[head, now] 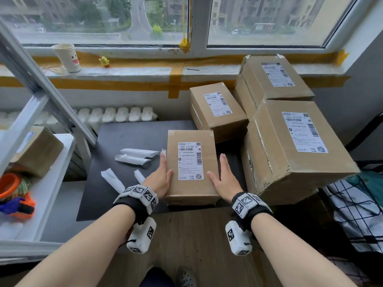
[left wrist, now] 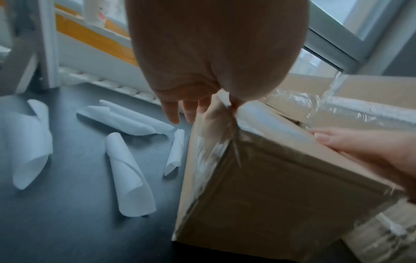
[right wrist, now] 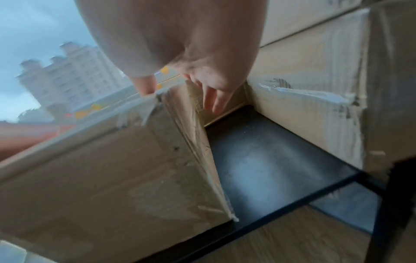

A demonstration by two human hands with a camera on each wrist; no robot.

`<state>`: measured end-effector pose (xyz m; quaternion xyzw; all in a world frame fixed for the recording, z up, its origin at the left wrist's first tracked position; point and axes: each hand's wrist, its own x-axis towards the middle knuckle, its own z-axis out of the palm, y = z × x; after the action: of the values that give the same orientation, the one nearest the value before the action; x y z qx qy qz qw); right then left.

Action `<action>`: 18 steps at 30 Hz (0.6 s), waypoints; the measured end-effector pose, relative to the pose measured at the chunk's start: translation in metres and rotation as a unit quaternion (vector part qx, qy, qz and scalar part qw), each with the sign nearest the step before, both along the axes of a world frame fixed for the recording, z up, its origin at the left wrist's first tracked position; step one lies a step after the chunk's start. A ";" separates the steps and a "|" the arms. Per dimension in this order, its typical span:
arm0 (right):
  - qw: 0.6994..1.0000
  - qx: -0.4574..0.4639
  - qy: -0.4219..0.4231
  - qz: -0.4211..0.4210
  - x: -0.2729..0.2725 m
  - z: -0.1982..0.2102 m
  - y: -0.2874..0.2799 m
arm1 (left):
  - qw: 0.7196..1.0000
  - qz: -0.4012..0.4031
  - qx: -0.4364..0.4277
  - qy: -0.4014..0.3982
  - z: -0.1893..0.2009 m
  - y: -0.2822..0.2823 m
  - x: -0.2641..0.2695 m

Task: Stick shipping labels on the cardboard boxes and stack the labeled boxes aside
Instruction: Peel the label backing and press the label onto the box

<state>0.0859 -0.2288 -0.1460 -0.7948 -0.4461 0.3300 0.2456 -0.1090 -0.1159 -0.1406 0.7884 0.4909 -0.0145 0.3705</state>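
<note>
The cardboard box (head: 191,166) sits near the front edge of the dark table (head: 128,133), a white shipping label (head: 190,160) stuck on its top face. The left hand (head: 159,179) lies against the box's left side with fingers straight along the wall and the thumb over the top edge; the right hand (head: 224,179) mirrors it on the right side, fingers straight, thumb on top. From the left wrist view the label is hidden, only the taped corner and side showing (the tape glare blurs the seams). The right wrist view is smeared, so the fingertips against the cardboard are hard to make out. Curled backing papers (head: 134,156) lie to the left of the box. Three labeled boxes (head: 290,146) stand behind and to the right; their print is too small to read.
</note>
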 end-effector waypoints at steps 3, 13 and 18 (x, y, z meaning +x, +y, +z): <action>0.995 0.002 0.077 -0.058 -0.002 0.003 -0.005 | 0.999 0.041 -0.022 -0.012 0.000 -0.005 0.000; 0.974 0.044 0.210 -0.073 -0.015 0.022 0.001 | 0.965 0.154 -0.131 -0.164 0.022 -0.015 -0.020; 0.958 0.068 0.268 -0.075 -0.019 0.054 0.026 | 0.928 0.233 -0.150 -0.250 0.055 0.000 -0.022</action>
<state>0.0673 -0.2026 -0.0922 -0.6898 -0.3243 0.4806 0.4336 -0.1312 -0.1157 -0.0860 0.5647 0.5445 0.1967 0.5882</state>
